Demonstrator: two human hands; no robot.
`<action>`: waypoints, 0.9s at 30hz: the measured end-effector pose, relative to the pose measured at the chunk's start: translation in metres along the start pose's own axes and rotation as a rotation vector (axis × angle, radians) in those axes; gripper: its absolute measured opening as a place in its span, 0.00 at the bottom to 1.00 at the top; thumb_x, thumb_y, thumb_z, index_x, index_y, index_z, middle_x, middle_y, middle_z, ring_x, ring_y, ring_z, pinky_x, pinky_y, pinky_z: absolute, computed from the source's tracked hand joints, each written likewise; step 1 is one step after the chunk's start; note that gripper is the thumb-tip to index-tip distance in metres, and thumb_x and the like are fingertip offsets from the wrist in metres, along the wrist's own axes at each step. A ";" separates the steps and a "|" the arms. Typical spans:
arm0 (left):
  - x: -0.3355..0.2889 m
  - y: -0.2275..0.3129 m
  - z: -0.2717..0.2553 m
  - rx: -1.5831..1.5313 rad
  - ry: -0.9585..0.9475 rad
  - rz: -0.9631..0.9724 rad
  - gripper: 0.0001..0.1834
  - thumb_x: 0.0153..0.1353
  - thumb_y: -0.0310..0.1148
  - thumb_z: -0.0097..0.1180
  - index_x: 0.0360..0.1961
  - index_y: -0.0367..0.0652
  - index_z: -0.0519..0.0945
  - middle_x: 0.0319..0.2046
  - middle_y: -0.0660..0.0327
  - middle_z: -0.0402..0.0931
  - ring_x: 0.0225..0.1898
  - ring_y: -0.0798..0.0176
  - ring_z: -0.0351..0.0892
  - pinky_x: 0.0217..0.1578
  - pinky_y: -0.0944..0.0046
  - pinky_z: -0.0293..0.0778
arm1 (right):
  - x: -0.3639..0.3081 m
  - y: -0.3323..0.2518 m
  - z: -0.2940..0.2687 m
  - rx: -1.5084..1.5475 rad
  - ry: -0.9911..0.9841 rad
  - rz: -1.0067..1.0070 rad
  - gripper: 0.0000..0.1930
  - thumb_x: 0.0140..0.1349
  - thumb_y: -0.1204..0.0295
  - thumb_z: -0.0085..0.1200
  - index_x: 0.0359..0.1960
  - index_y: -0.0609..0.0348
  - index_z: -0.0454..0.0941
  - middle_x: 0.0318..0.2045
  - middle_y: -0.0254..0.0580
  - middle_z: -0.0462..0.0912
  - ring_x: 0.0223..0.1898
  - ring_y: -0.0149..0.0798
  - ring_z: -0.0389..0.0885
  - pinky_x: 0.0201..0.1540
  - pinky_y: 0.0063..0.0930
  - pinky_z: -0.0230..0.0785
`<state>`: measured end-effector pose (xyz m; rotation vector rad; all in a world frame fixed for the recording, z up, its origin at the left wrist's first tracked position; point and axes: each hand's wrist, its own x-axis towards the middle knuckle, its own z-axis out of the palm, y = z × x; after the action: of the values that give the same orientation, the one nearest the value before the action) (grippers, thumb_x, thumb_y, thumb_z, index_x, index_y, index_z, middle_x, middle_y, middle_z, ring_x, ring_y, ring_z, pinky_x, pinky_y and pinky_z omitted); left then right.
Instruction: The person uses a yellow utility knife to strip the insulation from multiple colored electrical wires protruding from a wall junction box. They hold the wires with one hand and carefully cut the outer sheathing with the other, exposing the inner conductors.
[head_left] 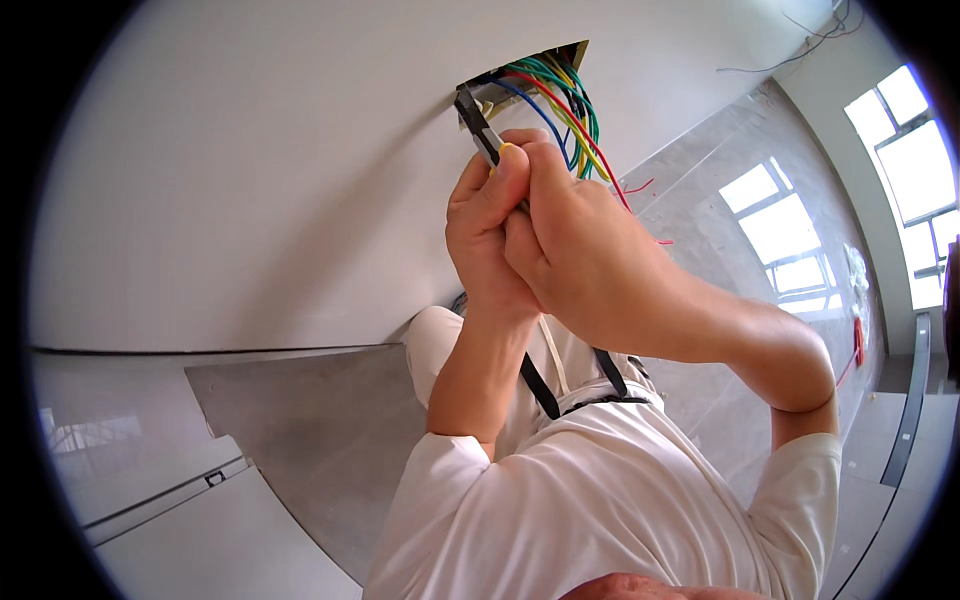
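My left hand [487, 245] and my right hand [572, 235] are closed together in front of the wall. Between their fingers is a slim hand tool [477, 122] with a dark flat head and a grey body; its exact kind does not show. The tool's head points up and left, at the lower left edge of a rectangular wall opening [490, 93]. Green, yellow, blue and red wires [580, 112] come out of the opening and hang down behind my right hand. My fingers hide the tool's lower part.
A pale wall [250, 180] fills the left and top. Beside it lies a glossy grey tiled floor [700, 200] with red wire scraps [640, 187]. Loose wires [820, 38] stick out at the upper right, above windows [915, 160]. A white panel [220, 530] is at the lower left.
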<state>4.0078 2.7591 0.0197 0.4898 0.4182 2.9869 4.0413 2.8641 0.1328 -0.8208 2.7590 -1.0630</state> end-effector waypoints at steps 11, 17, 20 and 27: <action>0.006 0.000 -0.018 -0.100 -0.161 0.011 0.25 0.81 0.51 0.39 0.60 0.41 0.74 0.41 0.59 0.79 0.43 0.53 0.80 0.50 0.50 0.76 | 0.004 -0.001 0.006 -0.466 -0.015 -0.173 0.14 0.68 0.74 0.54 0.43 0.78 0.68 0.31 0.59 0.78 0.28 0.52 0.84 0.26 0.39 0.77; -0.012 -0.006 0.000 -0.143 -0.096 -0.004 0.25 0.81 0.53 0.40 0.59 0.42 0.73 0.43 0.58 0.80 0.44 0.53 0.81 0.52 0.50 0.76 | -0.007 0.006 0.028 -0.467 0.195 -0.224 0.13 0.54 0.83 0.58 0.38 0.74 0.68 0.30 0.57 0.76 0.25 0.53 0.82 0.27 0.40 0.76; -0.009 -0.010 0.000 -0.126 -0.107 0.012 0.21 0.80 0.51 0.43 0.55 0.43 0.72 0.42 0.58 0.82 0.45 0.51 0.84 0.51 0.50 0.78 | -0.008 0.016 0.033 -0.570 0.234 -0.271 0.13 0.54 0.83 0.59 0.37 0.75 0.68 0.33 0.57 0.78 0.27 0.52 0.83 0.28 0.40 0.77; -0.020 0.009 0.009 -0.016 -0.033 -0.070 0.27 0.81 0.54 0.40 0.63 0.42 0.72 0.47 0.56 0.80 0.52 0.53 0.80 0.56 0.51 0.74 | -0.001 0.017 0.037 -0.090 0.288 -0.185 0.11 0.58 0.81 0.58 0.39 0.72 0.70 0.35 0.59 0.78 0.30 0.54 0.82 0.32 0.42 0.78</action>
<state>4.0293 2.7505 0.0247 0.5112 0.3993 2.9081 4.0431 2.8530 0.0937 -1.0262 3.0363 -1.1802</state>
